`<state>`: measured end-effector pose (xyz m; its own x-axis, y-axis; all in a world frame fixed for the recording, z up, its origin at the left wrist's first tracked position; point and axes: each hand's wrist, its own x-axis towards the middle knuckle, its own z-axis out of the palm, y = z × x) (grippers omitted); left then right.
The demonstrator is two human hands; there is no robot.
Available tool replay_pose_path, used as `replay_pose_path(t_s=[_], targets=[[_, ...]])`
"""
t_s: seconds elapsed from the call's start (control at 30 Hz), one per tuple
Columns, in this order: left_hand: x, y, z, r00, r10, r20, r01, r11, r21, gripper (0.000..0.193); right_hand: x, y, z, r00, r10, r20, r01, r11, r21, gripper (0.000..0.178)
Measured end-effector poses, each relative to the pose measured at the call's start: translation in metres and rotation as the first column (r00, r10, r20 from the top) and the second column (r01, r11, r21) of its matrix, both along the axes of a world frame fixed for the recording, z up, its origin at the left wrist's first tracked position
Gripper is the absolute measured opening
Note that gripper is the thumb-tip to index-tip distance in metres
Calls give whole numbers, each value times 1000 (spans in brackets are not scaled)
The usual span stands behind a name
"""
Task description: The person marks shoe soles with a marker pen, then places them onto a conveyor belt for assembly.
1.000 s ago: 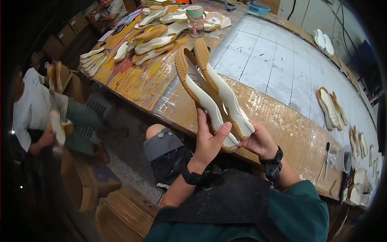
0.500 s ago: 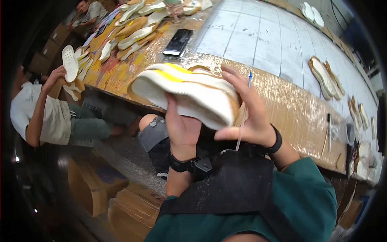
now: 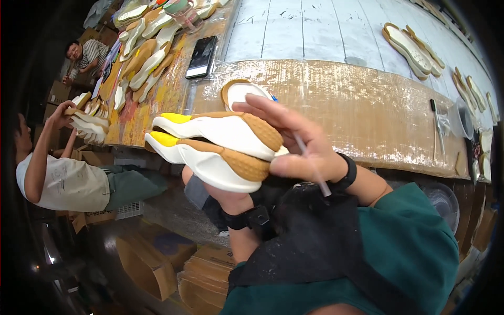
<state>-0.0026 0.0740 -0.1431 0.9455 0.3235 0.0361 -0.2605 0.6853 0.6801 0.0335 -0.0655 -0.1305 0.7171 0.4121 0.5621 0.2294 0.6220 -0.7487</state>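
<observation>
A pair of shoe soles (image 3: 210, 131), white with brown bumpy heels and yellow patches, is held sideways above the table's near edge, one above the other. My left hand (image 3: 228, 196) supports them from below; its fingers are mostly hidden behind the soles. At the heel end, my right hand (image 3: 302, 139) has its thumb and fingers close around the soles. A thin clear pen (image 3: 314, 170) with a blue end is tucked across that right hand. Just beyond the pair, another white and brown sole (image 3: 242, 94) lies on the table, partly covered by my fingers.
Plastic-covered cardboard (image 3: 346, 110) tops the near table. A phone (image 3: 201, 56) and a pile of soles (image 3: 144, 63) lie left; more soles (image 3: 412, 50) rest far right, near a clear cup (image 3: 460, 123). A co-worker (image 3: 63, 178) handles soles at left. Cardboard boxes (image 3: 149, 262) stand below.
The soles have turned so their brown heels now face right and their sides show, and they sit slightly lower and left. The view has shifted, uncovering the sole on the table.
</observation>
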Motion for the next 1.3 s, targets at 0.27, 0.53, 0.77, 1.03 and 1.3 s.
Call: replay_pose_path(t_s=[0.27, 0.53, 0.77, 1.03, 1.3], targets=[[-11, 35, -25, 954, -87, 288, 93, 996, -7, 40, -4, -15, -10, 991, 134, 9, -126, 948, -293, 59], [-24, 25, -26, 926, -331, 183, 345, 937, -48, 42, 4, 2, 35, 997, 46, -63, -69, 898, -435, 48], [-30, 31, -24, 944, -325, 60, 328, 944, -43, 41, 7, 17, 42, 983, -84, 160, 157, 840, -520, 35], [-31, 31, -22, 970, -243, 2, 243, 970, 10, 42, 2, 20, 43, 998, -22, 63, 47, 906, -420, 42], [-17, 26, 14, 970, -227, -84, 238, 954, 179, 45, 14, 10, 31, 991, -61, 119, 109, 886, -450, 57]])
